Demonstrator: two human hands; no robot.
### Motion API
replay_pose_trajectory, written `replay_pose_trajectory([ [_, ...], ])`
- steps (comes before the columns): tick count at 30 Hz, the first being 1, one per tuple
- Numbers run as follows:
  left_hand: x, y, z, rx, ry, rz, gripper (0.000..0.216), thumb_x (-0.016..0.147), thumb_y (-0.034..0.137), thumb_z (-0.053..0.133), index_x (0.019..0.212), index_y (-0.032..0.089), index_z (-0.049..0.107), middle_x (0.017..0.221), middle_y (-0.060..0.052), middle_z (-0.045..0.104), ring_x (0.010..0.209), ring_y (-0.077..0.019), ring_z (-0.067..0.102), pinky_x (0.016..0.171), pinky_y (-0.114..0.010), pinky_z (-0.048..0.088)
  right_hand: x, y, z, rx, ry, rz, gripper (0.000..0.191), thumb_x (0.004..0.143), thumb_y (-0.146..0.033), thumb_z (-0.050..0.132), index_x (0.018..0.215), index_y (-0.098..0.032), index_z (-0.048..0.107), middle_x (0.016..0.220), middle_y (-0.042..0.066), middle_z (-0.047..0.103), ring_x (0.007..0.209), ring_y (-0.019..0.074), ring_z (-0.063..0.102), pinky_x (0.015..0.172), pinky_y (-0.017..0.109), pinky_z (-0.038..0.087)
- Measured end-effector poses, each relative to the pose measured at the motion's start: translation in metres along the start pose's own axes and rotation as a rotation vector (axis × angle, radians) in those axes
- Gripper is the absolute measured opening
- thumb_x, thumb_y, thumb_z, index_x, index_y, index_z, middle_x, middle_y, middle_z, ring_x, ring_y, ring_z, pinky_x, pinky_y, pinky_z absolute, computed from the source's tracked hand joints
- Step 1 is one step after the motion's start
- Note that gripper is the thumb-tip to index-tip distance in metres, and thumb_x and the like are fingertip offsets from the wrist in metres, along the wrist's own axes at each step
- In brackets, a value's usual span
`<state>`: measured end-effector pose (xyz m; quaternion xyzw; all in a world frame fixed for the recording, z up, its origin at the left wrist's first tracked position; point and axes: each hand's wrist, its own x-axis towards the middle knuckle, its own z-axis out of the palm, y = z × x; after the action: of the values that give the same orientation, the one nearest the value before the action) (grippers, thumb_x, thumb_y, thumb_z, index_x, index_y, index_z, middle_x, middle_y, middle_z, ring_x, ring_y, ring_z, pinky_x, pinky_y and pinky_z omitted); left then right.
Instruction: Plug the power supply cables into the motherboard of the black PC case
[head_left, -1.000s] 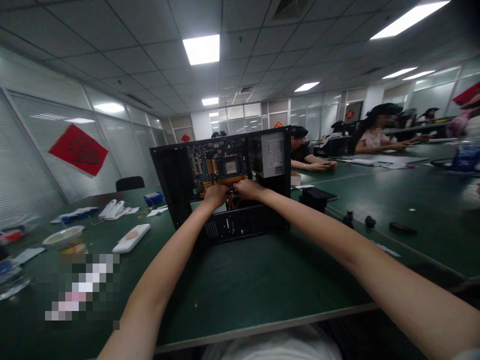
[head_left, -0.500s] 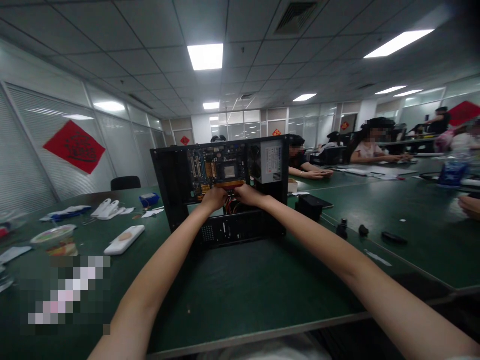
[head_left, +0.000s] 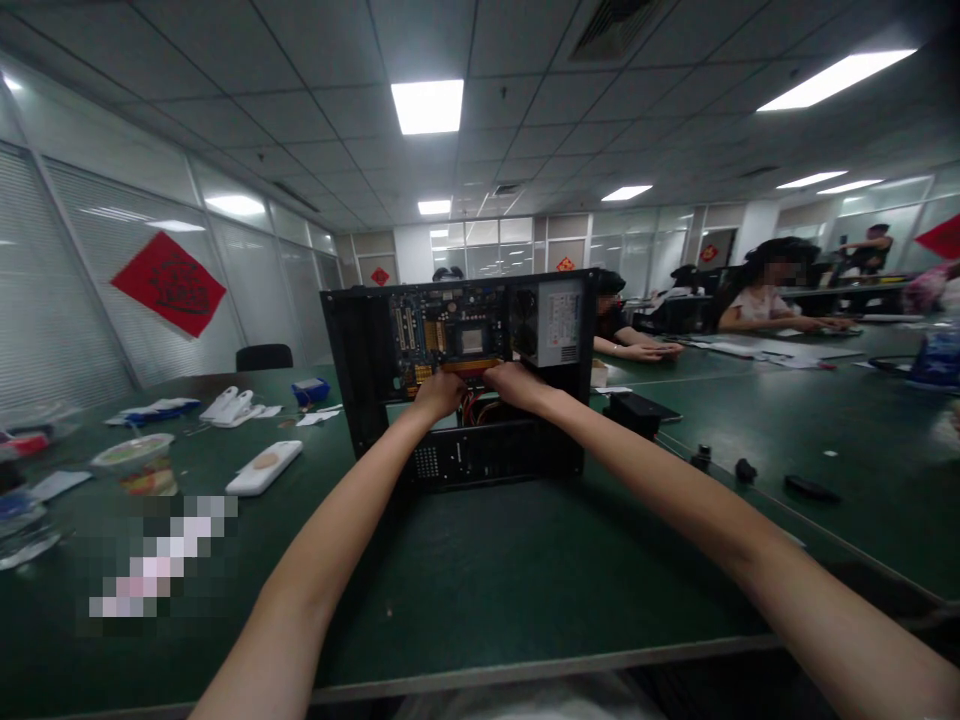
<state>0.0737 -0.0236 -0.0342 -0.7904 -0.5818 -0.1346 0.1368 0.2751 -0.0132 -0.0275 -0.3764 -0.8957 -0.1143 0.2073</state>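
A black computer case [head_left: 457, 480] stands with its open side towards me. Inside it are a motherboard [head_left: 491, 312] and a silver power supply [head_left: 553, 325] at the upper right. Along the motherboard's lower edge runs an orange and red strip [head_left: 471, 370] that looks like the memory slots. My left hand [head_left: 441, 394] is closed at the strip's left end. At its right end, my right hand [head_left: 520, 386] is closed too, fingers curled inward. Whatever lies between the fingertips is hidden. Red and dark cables [head_left: 478, 408] hang just below the hands.
On the green table [head_left: 525, 580], a white power bank [head_left: 265, 468], a lidded cup [head_left: 139, 462] and a blue box [head_left: 310, 390] lie to the left. Right of the case are a black box [head_left: 631, 412] and small dark parts [head_left: 744, 470]. Other people sit further back.
The whole view has shifted slightly, so the case and table items appear further right. Both hands stay at the ends of the orange strip, with hardly any change in the fingers.
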Motion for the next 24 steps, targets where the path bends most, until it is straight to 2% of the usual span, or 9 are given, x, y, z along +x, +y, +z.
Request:
replay_pose_trajectory([
  [2, -0.001, -0.002, 0.001, -0.007, -0.013, -0.017, 0.034, 0.096, 0.025, 0.050, 0.110, 0.028, 0.080, 0.110, -0.009, 0.078, 0.104, -0.0257, 0.072, 0.087, -0.033, 0.054, -0.027, 0.000, -0.023, 0.001, 0.113, -0.182, 0.029, 0.099, -0.014, 0.047, 0.108, -0.015, 0.074, 0.110, 0.014, 0.076, 0.101, 0.0218, 0.071, 0.089, 0.030, 0.052],
  [4, -0.002, -0.003, 0.002, 0.002, -0.035, -0.009, 0.034, 0.097, 0.027, 0.049, 0.111, 0.028, 0.080, 0.111, -0.009, 0.077, 0.104, -0.0260, 0.072, 0.087, -0.033, 0.054, -0.066, 0.005, -0.048, -0.035, 0.213, -0.316, 0.032, 0.103, -0.022, 0.043, 0.117, -0.020, 0.072, 0.110, 0.011, 0.076, 0.097, 0.0198, 0.072, 0.085, 0.030, 0.055],
  [8, 0.000, -0.001, 0.002, 0.029, -0.014, 0.026, 0.033, 0.097, 0.027, 0.049, 0.107, 0.026, 0.080, 0.112, -0.010, 0.077, 0.105, -0.0268, 0.071, 0.088, -0.034, 0.054, -0.147, 0.026, -0.087, -0.087, 0.425, -0.251, 0.031, 0.104, -0.030, 0.045, 0.124, -0.029, 0.069, 0.110, 0.007, 0.076, 0.101, 0.0182, 0.073, 0.093, 0.033, 0.056],
  [10, 0.001, -0.001, 0.002, 0.020, -0.003, 0.024, 0.032, 0.097, 0.028, 0.050, 0.105, 0.025, 0.080, 0.110, -0.010, 0.077, 0.103, -0.0266, 0.072, 0.087, -0.034, 0.054, -0.174, 0.034, -0.093, -0.108, 0.418, -0.244, 0.029, 0.103, -0.033, 0.048, 0.122, -0.032, 0.069, 0.108, 0.006, 0.077, 0.099, 0.0185, 0.073, 0.092, 0.035, 0.058],
  [12, 0.003, 0.000, 0.002, 0.004, 0.002, 0.023, 0.031, 0.097, 0.027, 0.050, 0.105, 0.024, 0.080, 0.109, -0.010, 0.077, 0.102, -0.0259, 0.072, 0.086, -0.033, 0.053, -0.187, 0.039, -0.089, -0.123, 0.340, -0.274, 0.027, 0.102, -0.035, 0.049, 0.118, -0.032, 0.070, 0.103, 0.006, 0.077, 0.093, 0.0187, 0.074, 0.086, 0.034, 0.060],
  [16, 0.003, 0.000, 0.002, -0.017, -0.018, 0.018, 0.030, 0.097, 0.027, 0.052, 0.107, 0.024, 0.080, 0.111, -0.009, 0.077, 0.104, -0.0243, 0.071, 0.087, -0.031, 0.053, -0.161, 0.029, -0.061, -0.107, 0.212, -0.276, 0.032, 0.105, -0.033, 0.042, 0.118, -0.025, 0.070, 0.106, 0.011, 0.076, 0.094, 0.0215, 0.073, 0.084, 0.035, 0.060],
  [19, 0.001, 0.000, 0.001, -0.018, -0.029, 0.002, 0.031, 0.097, 0.028, 0.053, 0.111, 0.025, 0.080, 0.114, -0.008, 0.077, 0.106, -0.0248, 0.071, 0.089, -0.031, 0.053, -0.107, 0.006, -0.040, -0.056, 0.161, -0.195, 0.033, 0.104, -0.022, 0.041, 0.128, -0.018, 0.065, 0.117, 0.014, 0.073, 0.104, 0.0235, 0.072, 0.091, 0.037, 0.057],
  [21, 0.000, 0.000, 0.001, -0.010, -0.023, -0.001, 0.031, 0.098, 0.029, 0.052, 0.112, 0.026, 0.080, 0.114, -0.008, 0.077, 0.107, -0.0255, 0.070, 0.090, -0.032, 0.053, -0.066, -0.010, -0.028, -0.073, 0.074, -0.162, 0.034, 0.101, -0.013, 0.044, 0.128, -0.015, 0.064, 0.121, 0.016, 0.071, 0.111, 0.0249, 0.070, 0.095, 0.036, 0.055],
  [24, 0.001, 0.000, 0.002, 0.003, -0.009, -0.004, 0.031, 0.098, 0.029, 0.052, 0.111, 0.027, 0.080, 0.114, -0.008, 0.077, 0.107, -0.0255, 0.071, 0.091, -0.033, 0.053, -0.017, -0.026, -0.012, -0.139, -0.103, 0.006, 0.032, 0.095, -0.005, 0.048, 0.120, -0.009, 0.068, 0.117, 0.021, 0.072, 0.111, 0.0295, 0.071, 0.094, 0.036, 0.054],
])
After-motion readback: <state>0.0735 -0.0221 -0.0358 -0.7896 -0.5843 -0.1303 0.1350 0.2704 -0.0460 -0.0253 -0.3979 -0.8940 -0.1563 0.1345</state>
